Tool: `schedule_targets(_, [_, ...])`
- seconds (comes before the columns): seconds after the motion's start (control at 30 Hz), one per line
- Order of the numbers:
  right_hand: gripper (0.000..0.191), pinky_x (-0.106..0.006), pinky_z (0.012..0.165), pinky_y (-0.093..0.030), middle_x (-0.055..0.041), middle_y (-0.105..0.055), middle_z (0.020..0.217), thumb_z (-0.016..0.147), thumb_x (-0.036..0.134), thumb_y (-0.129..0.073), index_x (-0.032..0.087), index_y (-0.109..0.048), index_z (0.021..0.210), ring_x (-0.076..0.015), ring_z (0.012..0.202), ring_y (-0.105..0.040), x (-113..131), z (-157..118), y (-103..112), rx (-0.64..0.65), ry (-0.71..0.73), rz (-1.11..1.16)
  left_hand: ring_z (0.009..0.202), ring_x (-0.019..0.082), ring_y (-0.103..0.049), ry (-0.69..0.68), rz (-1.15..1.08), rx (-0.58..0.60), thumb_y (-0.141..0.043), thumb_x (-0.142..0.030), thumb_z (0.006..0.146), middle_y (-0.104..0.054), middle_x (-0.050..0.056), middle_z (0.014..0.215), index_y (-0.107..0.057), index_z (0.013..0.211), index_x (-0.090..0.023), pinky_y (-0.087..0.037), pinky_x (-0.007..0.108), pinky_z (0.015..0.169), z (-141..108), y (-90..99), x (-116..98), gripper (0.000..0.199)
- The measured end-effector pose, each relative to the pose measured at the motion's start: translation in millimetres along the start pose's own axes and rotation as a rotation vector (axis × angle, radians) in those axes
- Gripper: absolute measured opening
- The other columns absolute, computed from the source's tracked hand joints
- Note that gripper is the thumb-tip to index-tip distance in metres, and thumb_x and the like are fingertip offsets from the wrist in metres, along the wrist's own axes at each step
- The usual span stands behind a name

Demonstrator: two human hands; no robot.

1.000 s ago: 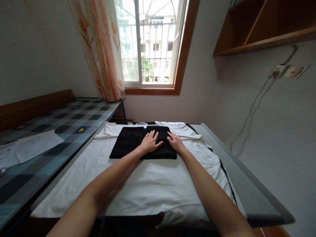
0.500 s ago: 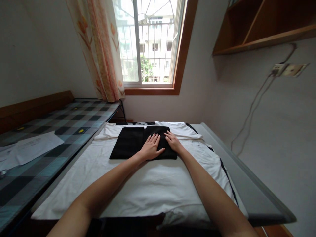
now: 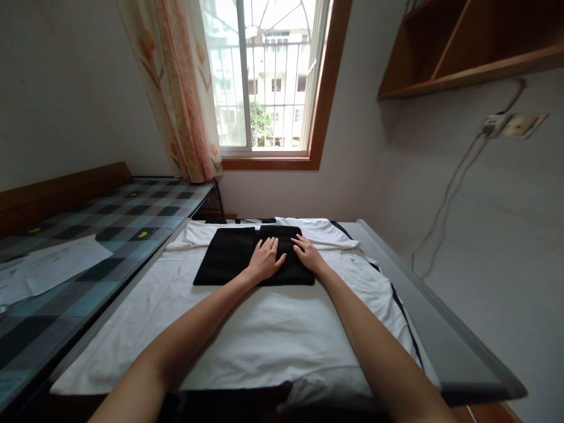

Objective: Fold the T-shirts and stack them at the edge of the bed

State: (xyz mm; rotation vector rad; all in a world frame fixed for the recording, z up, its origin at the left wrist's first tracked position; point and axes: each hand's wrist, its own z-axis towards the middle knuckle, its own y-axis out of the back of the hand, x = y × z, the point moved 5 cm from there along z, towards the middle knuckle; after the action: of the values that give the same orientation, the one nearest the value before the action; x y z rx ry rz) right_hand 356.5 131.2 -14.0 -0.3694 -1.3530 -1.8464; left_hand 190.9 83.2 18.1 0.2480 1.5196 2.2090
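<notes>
A folded black cloth (image 3: pixel 227 255) lies flat, its right part doubled over with a seam-like gap near the middle. Beneath it a white garment (image 3: pixel 259 341) is spread across the table and hangs slightly over the near edge. My left hand (image 3: pixel 265 258) rests palm down on the cloth just right of its middle, fingers stretched out and thumb apart. On the cloth's right side my right hand (image 3: pixel 307 252) also lies flat, fingers pointing up and left. Neither hand grips anything.
The grey table (image 3: pixel 449 335) reaches toward the right wall. On the left stands a bed with a checked mattress (image 3: pixel 150 217), and papers (image 3: pixel 66 261) lie on it. A curtain (image 3: pixel 176 88) hangs beside the window. Wooden shelves (image 3: pixel 467 79) and a socket (image 3: pixel 506 124) with cords are at right.
My left hand has slid slightly left over the black cloth, its fingers drawn closer together. My right hand stays at the right side. The view has shifted very slightly.
</notes>
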Motion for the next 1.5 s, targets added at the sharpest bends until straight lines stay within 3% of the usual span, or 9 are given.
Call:
schedule_targets(0.13, [0.041, -0.047, 0.115, -0.028, -0.0094, -0.048, 0.143, 0.089, 0.033, -0.049, 0.020, -0.065, 0.124, -0.0260, 0.138, -0.036, 1.3, -0.4, 0.2, 0.002, -0.004, -0.017, 0.138, 0.027, -0.036, 0.001, 0.007, 0.077, -0.034, -0.049, 0.095, -0.045, 0.018, 0.144, -0.042, 0.141, -0.007, -0.025, 0.046, 0.114, -0.4, -5.4, 0.5, 0.063])
schedule_targets(0.27, [0.040, -0.047, 0.115, -0.029, -0.0094, -0.049, 0.143, 0.089, 0.032, -0.049, 0.020, -0.066, 0.123, -0.0262, 0.137, -0.037, 1.4, -0.4, 0.2, -0.009, -0.003, -0.022, 0.137, 0.028, -0.037, 0.001, 0.025, 0.074, -0.035, -0.049, 0.095, -0.047, 0.018, 0.143, -0.044, 0.140, -0.008, -0.026, 0.047, 0.114, -0.7, -4.0, -1.3, 0.061])
schedule_targets(0.53, [0.041, -0.046, 0.114, -0.029, -0.0115, -0.049, 0.143, 0.088, 0.031, -0.049, 0.017, -0.065, 0.123, -0.0266, 0.137, -0.038, 5.1, -1.1, 2.1, -0.008, -0.004, -0.040, 0.121, 0.029, -0.052, -0.038, 0.102, -0.150, -0.045, -0.035, 0.092, -0.056, 0.022, 0.132, -0.061, 0.120, -0.004, -0.033, 0.042, 0.108, -9.2, 17.2, -13.5, 0.044])
schedule_targets(0.7, [0.041, -0.045, 0.114, -0.030, -0.0113, -0.049, 0.142, 0.088, 0.031, -0.048, 0.017, -0.065, 0.123, -0.0262, 0.136, -0.039, 7.0, -1.1, 2.5, -0.006, -0.002, -0.050, 0.107, 0.027, -0.061, -0.007, 0.052, -0.108, -0.047, -0.033, 0.090, -0.066, 0.017, 0.116, -0.064, 0.110, -0.008, -0.037, 0.041, 0.103, -7.4, 13.4, -11.2, 0.036])
schedule_targets(0.9, [0.041, -0.045, 0.114, -0.030, -0.0110, -0.049, 0.142, 0.088, 0.031, -0.048, 0.017, -0.065, 0.123, -0.0260, 0.136, -0.040, 7.5, -1.5, 3.1, -0.010, -0.002, -0.054, 0.113, 0.027, -0.058, 0.027, 0.020, -0.075, -0.047, -0.034, 0.091, -0.064, 0.017, 0.121, -0.062, 0.114, -0.010, -0.039, 0.041, 0.101, -7.5, 11.9, -10.1, 0.037])
schedule_targets(1.07, [0.042, -0.046, 0.114, -0.030, -0.0116, -0.049, 0.142, 0.088, 0.033, -0.048, 0.017, -0.066, 0.122, -0.0263, 0.136, -0.039, 6.5, -1.5, 2.8, -0.010, -0.005, -0.039, 0.123, 0.025, -0.052, 0.013, 0.017, -0.026, -0.047, -0.038, 0.092, -0.059, 0.015, 0.131, -0.059, 0.122, -0.014, -0.033, 0.044, 0.107, -10.4, 17.9, -8.5, 0.040])
schedule_targets(1.3, [0.040, -0.048, 0.114, -0.029, -0.0093, -0.050, 0.142, 0.089, 0.033, -0.048, 0.020, -0.066, 0.122, -0.0261, 0.137, -0.038, 6.0, -1.4, 2.1, -0.012, 0.006, -0.034, 0.131, 0.030, -0.044, -0.038, 0.079, -0.030, -0.050, -0.047, 0.090, -0.053, 0.015, 0.138, -0.057, 0.128, -0.017, -0.024, 0.051, 0.112, -23.1, 37.4, 13.5, 0.049])
schedule_targets(1.5, [0.040, -0.047, 0.115, -0.029, -0.0081, -0.050, 0.142, 0.090, 0.035, -0.048, 0.022, -0.066, 0.123, -0.0260, 0.137, -0.037, 5.5, -1.7, 1.1, -0.012, -0.002, -0.045, 0.138, 0.029, -0.035, -0.002, 0.051, 0.024, -0.043, -0.055, 0.092, -0.047, 0.009, 0.145, -0.051, 0.135, -0.024, -0.026, 0.050, 0.112, -33.5, 37.5, 44.9, 0.053])
